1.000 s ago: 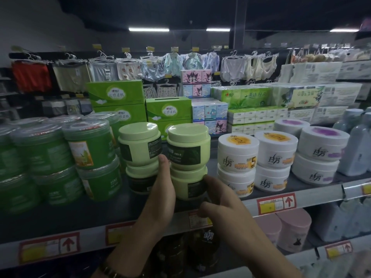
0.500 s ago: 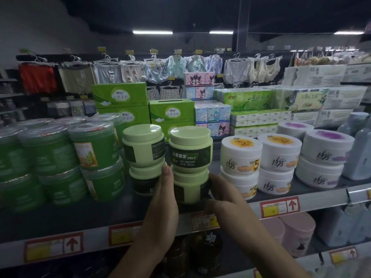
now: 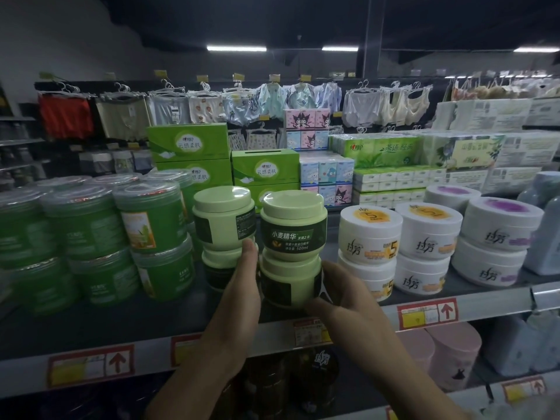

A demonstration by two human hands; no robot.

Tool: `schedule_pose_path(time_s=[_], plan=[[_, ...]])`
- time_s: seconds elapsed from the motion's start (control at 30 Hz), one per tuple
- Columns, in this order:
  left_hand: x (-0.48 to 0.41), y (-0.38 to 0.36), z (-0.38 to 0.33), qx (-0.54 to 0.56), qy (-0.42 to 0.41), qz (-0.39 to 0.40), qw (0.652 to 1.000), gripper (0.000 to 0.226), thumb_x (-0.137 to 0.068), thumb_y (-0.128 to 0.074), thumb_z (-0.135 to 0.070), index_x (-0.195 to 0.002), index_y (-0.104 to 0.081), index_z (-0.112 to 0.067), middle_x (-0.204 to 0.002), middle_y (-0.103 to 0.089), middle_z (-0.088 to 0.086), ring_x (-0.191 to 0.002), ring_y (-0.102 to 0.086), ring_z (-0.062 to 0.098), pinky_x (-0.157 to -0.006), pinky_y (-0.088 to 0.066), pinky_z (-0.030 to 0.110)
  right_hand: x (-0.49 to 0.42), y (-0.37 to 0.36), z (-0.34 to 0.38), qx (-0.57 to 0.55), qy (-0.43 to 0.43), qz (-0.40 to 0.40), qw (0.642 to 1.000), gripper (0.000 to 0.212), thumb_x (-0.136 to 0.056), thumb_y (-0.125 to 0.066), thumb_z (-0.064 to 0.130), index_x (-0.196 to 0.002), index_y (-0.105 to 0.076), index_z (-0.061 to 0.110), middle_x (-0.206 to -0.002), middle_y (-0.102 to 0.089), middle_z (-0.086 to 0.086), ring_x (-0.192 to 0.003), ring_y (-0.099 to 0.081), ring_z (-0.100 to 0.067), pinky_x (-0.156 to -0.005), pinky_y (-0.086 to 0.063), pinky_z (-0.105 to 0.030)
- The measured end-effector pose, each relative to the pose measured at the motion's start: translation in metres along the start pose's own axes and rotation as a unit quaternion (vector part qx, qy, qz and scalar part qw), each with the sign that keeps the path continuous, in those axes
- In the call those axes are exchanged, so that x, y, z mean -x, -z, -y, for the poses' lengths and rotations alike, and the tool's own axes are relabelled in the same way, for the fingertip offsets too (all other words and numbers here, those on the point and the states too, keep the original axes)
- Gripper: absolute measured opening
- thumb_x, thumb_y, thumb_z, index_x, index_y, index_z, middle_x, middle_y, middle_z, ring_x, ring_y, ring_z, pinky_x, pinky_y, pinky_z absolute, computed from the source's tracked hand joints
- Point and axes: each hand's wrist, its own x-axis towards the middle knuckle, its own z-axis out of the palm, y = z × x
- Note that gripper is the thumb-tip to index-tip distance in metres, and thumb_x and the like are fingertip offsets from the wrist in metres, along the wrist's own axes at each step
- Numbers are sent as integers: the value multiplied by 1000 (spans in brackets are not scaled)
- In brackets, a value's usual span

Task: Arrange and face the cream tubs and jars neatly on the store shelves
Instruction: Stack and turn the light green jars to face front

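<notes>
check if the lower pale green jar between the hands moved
Yes. The lower jar turned on the spot, its dark label sliding right, toward the white tubs; its gap to them is unchanged.

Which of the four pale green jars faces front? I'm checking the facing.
The top jar of the right stack: its dark label with large lettering faces out. The lower right jar and the left stack's jars show no large lettering.

Left hand [image 3: 239, 301] is covering the left flank of the lower pale-green jar [image 3: 288, 283], and its fingers are going out of sight behind it. Right hand [image 3: 348, 304] is masking the jar's bottom right, so the label isn't reading. Neighbouring lower jar [image 3: 216, 268] is sitting half hidden behind the left hand. Green tubs [image 3: 24, 237] are blurring and getting cropped at the left edge. Price tags [image 3: 427, 313] are coming out too small to read.
</notes>
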Motion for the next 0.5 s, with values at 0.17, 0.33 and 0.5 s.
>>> schedule_pose_path(time_s=[0.17,0.33,0.5], plan=[[-19,-1,4,3,2,21,1000,68,-96,-31,-69,-141,-62,-29,-136,-69,-10,-116,-68,-1,-81,-59,16,17,-11,-1,-11,20,-23,999,54,-81,-74,22,-130,-63,41,-117,-74,26,-112,-66,9,-98,-54,-24],[-22,1,7,0,-8,7,1000,74,-93,-32,-77,-142,-63,-30,-139,-68,-8,-132,-60,7,-116,-43,40,37,-24,-1,-13,2,-28,1000,76,-68,-68,38,-138,-49,57,-141,-49,43,-131,-43,25,-117,-42,-22],[-18,3,8,-5,8,38,999,64,-102,-25,-64,-130,-69,-27,-124,-76,-7,-115,-70,4,-86,-57,19,36,-32,-4,52,31,-7,998,96,-60,-56,56,-155,-46,49,-173,-21,23,-156,-21,8,-127,-33,-31]])
